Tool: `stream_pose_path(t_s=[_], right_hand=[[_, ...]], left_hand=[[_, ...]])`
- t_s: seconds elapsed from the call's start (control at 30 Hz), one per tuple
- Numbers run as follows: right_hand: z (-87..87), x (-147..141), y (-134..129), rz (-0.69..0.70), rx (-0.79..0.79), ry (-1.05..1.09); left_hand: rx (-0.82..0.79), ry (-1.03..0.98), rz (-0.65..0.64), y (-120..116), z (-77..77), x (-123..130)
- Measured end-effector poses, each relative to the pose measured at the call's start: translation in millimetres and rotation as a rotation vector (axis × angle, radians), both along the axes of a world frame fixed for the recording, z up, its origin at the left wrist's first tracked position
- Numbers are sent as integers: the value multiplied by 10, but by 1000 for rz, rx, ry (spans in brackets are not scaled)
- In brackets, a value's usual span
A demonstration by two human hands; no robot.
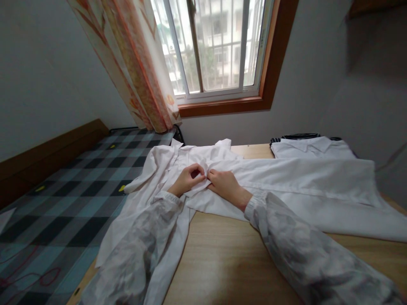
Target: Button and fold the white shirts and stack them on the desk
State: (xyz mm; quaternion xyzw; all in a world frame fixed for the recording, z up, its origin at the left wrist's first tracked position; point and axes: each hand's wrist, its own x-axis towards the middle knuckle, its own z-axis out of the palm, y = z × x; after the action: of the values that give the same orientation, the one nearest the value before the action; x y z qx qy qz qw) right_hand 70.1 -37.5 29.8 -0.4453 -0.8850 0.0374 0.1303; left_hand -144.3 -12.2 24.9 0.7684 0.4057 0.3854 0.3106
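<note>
A white shirt point(305, 178) lies spread over the wooden table, one part stretching to the right edge and a sleeve hanging down toward the front left. Near its middle, my left hand point(188, 179) pinches the cloth between thumb and fingers. Close beside it, my right hand point(226, 184) has its fingers closed on the same bit of fabric, with the fingertips of both hands almost touching. A small raised fold of cloth shows between them. Whether a button is under the fingertips is too small to tell.
The wooden table point(219, 258) shows bare wood in front of me. At the back right rests a folded white shirt point(314, 147) on dark striped cloth. A bed with a checked sheet point(79, 195) adjoins on the left. A curtain point(140, 63) hangs by the window point(219, 51).
</note>
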Motion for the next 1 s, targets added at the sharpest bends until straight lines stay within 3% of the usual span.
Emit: stream_pose_path(t_s=[0.23, 0.37, 0.6, 0.7, 1.0], right_hand=[[-131, 113, 85, -13, -36, 259], [-144, 128, 75, -23, -33, 324], [-160, 108, 87, -105, -14, 338], [-191, 110, 108, -113, -25, 361], [-244, 144, 157, -4, -59, 614]], left_hand=[[232, 215, 105, -95, 75, 57], [308, 232, 149, -118, 70, 69], [175, 88, 81, -96, 13, 134], [132, 65, 120, -101, -5, 167], [107, 96, 140, -99, -22, 142]])
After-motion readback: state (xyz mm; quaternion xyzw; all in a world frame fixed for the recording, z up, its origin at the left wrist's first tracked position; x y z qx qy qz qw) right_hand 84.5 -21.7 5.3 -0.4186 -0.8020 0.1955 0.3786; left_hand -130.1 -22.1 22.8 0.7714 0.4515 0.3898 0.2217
